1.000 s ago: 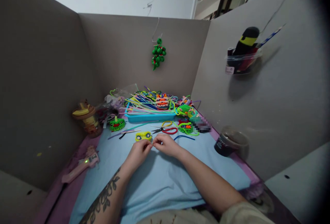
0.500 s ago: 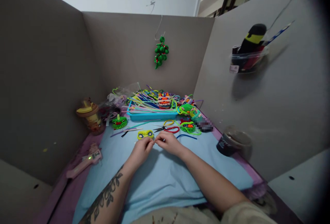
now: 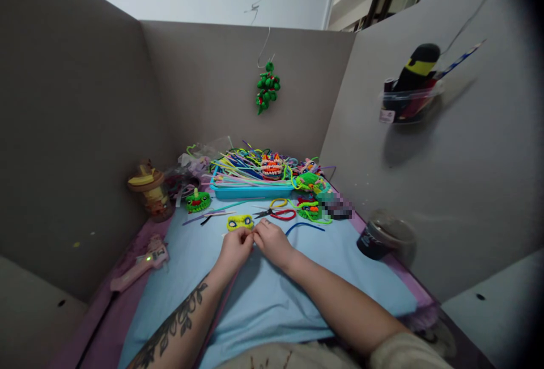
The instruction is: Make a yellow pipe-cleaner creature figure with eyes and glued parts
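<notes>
My left hand and my right hand meet over the blue cloth, fingertips pinched together. Whatever lies between the fingers is too small and covered to make out. Just beyond the left hand is a yellow fuzzy piece with two blue-ringed eyes. Scissors with red and yellow handles lie open beyond my right hand. A dark blue pipe cleaner lies to that hand's right.
A blue tray heaped with pipe cleaners stands at the back. Left are a green frog-like piece, a cup and a pink glue gun. A dark tub stands right. Grey panels enclose three sides.
My right hand has turned and shifted slightly left and down, its fingers closing nearer my left hand. Both hands stay pinched together; the view has moved slightly.
</notes>
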A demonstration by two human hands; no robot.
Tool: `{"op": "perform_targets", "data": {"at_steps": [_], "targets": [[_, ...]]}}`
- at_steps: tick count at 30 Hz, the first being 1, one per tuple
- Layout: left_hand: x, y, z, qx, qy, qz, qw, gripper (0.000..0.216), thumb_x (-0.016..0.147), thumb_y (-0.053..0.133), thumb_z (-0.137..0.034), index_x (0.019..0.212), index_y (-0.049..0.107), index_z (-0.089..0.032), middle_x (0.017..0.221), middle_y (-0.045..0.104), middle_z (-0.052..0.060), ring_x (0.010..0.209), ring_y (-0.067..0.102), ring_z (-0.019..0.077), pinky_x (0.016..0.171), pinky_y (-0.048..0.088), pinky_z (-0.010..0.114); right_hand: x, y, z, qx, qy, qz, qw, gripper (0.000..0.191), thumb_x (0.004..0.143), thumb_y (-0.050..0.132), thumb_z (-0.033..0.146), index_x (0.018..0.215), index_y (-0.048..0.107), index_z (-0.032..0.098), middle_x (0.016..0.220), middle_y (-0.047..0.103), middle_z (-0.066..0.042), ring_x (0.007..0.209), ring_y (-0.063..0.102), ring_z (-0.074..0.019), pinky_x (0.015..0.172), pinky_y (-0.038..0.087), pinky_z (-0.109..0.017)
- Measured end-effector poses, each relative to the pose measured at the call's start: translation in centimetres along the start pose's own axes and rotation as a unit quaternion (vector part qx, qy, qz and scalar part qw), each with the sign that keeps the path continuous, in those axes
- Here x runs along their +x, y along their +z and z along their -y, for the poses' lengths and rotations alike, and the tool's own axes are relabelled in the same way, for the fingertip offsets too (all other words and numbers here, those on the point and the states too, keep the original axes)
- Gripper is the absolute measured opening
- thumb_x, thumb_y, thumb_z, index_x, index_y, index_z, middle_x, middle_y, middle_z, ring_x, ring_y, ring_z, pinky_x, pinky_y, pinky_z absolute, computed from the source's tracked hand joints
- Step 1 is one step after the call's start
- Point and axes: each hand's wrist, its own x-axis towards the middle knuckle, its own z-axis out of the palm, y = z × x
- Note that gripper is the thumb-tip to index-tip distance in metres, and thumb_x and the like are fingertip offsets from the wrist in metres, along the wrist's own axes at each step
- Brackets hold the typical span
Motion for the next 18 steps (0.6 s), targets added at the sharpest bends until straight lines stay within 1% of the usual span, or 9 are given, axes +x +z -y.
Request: {"op": "perform_targets", "data": {"at_steps": [2,3,6,9,11,14,16,18], "targets": [[0.2,0.0,0.0,-0.045,-0.009,-0.009,0.999,0.018,0.072,0.049,-0.027,0.064,0.058,-0.015,0.053,0.057,0.0,0.05,0.052,0.0131,0.051,0.037,0.022,0.0,0.1,0.3,-0.003,0.003,-0.021,1.0,0.014,0.081,0.046,0.012,0.072,0.055,0.015,0.073,0.054,-0.006,0.07,0.051,-0.0171,0.065,0.042,-0.027],[0.2,-0.1,0.0,-0.071,-0.012,-0.014,0.997,0.018,0.072,0.05,-0.029,0.065,0.059,-0.015,0.054,0.057,0.0,0.05,0.052,0.0128,0.051,0.038,0.022,0.1,0.1,0.4,0.015,0.006,-0.033,0.999,0.014,0.082,0.045,0.013,0.072,0.055,0.015,0.074,0.054,-0.005,0.07,0.051,-0.0169,0.066,0.042,-0.027],[0.4,-0.5,-0.2,-0.127,-0.018,-0.024,0.991,0.021,0.069,0.055,-0.035,0.068,0.059,-0.014,0.058,0.058,0.0,0.051,0.052,0.0124,0.051,0.04,0.022,0.1,-0.2,0.7,0.115,0.034,-0.068,0.99,0.014,0.083,0.047,0.016,0.073,0.058,0.016,0.072,0.055,-0.004,0.071,0.052,-0.0155,0.066,0.041,-0.026],[0.7,-1.2,-0.3,-0.121,-0.015,-0.009,0.993,0.024,0.068,0.056,-0.038,0.066,0.059,-0.014,0.058,0.058,0.0,0.052,0.051,0.0126,0.051,0.039,0.023,0.2,-0.5,0.7,0.233,0.085,-0.063,0.967,0.014,0.082,0.052,0.021,0.071,0.061,0.017,0.069,0.056,-0.002,0.068,0.052,-0.0138,0.063,0.04,-0.024],[0.7,-1.6,-0.2,-0.091,0.003,0.003,0.996,0.024,0.069,0.055,-0.038,0.065,0.059,-0.014,0.059,0.058,0.001,0.055,0.052,0.0135,0.054,0.038,0.023,0.4,-0.6,0.4,0.318,0.127,-0.036,0.939,0.015,0.079,0.056,0.026,0.069,0.063,0.016,0.067,0.058,-0.002,0.066,0.052,-0.013,0.061,0.04,-0.023],[0.6,-1.8,-0.1,-0.051,0.038,0.001,0.998,0.021,0.071,0.055,-0.035,0.072,0.059,-0.015,0.064,0.06,0.002,0.06,0.054,0.0144,0.057,0.038,0.023,0.7,-0.6,-0.2,0.442,0.2,0.015,0.874,0.019,0.073,0.063,0.034,0.068,0.063,0.015,0.061,0.057,0.001,0.058,0.049,-0.0106,0.054,0.038,-0.022],[0.4,-1.6,0.0,-0.032,0.055,0.002,0.998,0.018,0.074,0.053,-0.032,0.08,0.059,-0.016,0.066,0.061,0.001,0.061,0.054,0.0141,0.058,0.039,0.023,0.7,-0.5,-0.5,0.503,0.241,0.052,0.828,0.023,0.068,0.067,0.036,0.068,0.062,0.014,0.053,0.052,0.004,0.047,0.042,-0.0072,0.045,0.032,-0.019],[0.2,-1.4,0.1,-0.016,0.077,0.003,0.997,0.016,0.075,0.052,-0.027,0.086,0.057,-0.017,0.069,0.062,0.001,0.062,0.055,0.0138,0.059,0.039,0.023,0.7,-0.4,-0.8,0.548,0.266,0.084,0.789,0.025,0.063,0.071,0.037,0.068,0.061,0.014,0.048,0.045,0.006,0.04,0.033,-0.0046,0.039,0.024,-0.018]]}}
